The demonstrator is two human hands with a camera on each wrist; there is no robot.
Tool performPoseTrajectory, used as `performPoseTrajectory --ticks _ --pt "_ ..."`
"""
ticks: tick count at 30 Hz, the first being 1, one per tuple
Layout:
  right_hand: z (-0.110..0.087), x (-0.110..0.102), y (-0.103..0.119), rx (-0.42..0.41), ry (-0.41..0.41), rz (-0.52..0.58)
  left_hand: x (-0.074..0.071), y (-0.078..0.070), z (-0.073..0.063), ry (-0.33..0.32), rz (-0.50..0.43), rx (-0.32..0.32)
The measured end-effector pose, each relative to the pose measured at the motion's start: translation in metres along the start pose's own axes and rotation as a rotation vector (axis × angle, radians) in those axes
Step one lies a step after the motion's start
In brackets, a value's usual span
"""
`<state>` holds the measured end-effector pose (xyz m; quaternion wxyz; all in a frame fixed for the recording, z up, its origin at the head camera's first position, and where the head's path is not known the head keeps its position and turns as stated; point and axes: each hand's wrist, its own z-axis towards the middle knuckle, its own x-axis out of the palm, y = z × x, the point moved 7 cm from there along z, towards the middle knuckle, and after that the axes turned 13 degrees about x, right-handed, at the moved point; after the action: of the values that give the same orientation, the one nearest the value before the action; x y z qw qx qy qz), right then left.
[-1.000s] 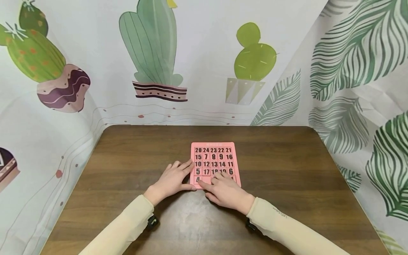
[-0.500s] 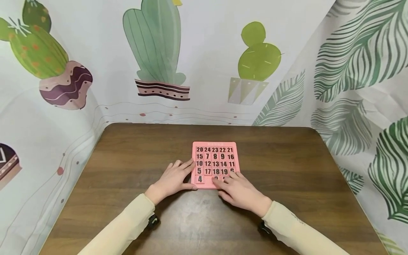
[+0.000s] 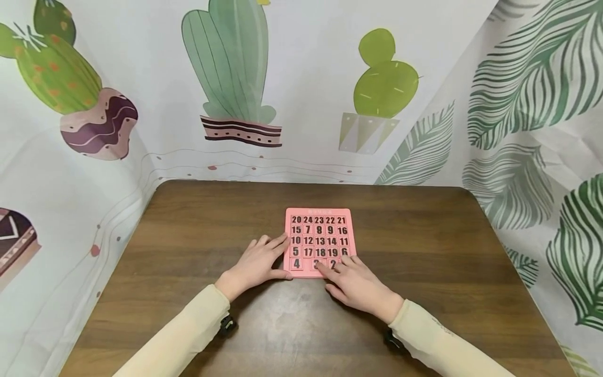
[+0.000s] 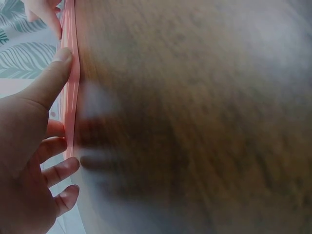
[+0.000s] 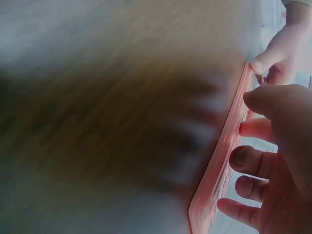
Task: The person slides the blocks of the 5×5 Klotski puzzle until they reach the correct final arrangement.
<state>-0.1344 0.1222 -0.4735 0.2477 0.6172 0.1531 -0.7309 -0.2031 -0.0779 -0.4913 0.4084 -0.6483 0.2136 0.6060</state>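
Observation:
A pink number slide puzzle lies flat on the table, its black-numbered tiles in rows. My left hand rests at its left side, fingertips on the left edge and thumb at the near left corner. With the index fingertip, my right hand touches the 3 tile in the nearest row. A gap parts that tile from the 4 tile. The 2 tile sits to its right, partly covered; the nearest right corner is hidden by my right hand.
The brown wooden table extends around the puzzle on all sides. Behind it hangs a white cloth printed with cacti and leaves. A dark strap device sits under my left wrist.
My right hand has moved right from beside the 4 tile to the 3 tile. Since half a second ago the 3 tile has slid slightly left. My left hand stays at the edge.

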Motion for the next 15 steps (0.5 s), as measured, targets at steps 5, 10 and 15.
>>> performPoseTrajectory --ticks 5,10,15 --pt "0.006 0.002 0.008 -0.02 -0.017 -0.027 0.0 0.0 0.0 0.004 0.001 -0.004" --pt "0.012 0.002 0.015 -0.029 -0.018 -0.048 -0.002 -0.001 0.001 0.002 -0.005 -0.004" --pt "0.013 0.001 0.015 -0.022 -0.02 -0.029 -0.003 -0.002 0.0 0.007 -0.007 -0.004"
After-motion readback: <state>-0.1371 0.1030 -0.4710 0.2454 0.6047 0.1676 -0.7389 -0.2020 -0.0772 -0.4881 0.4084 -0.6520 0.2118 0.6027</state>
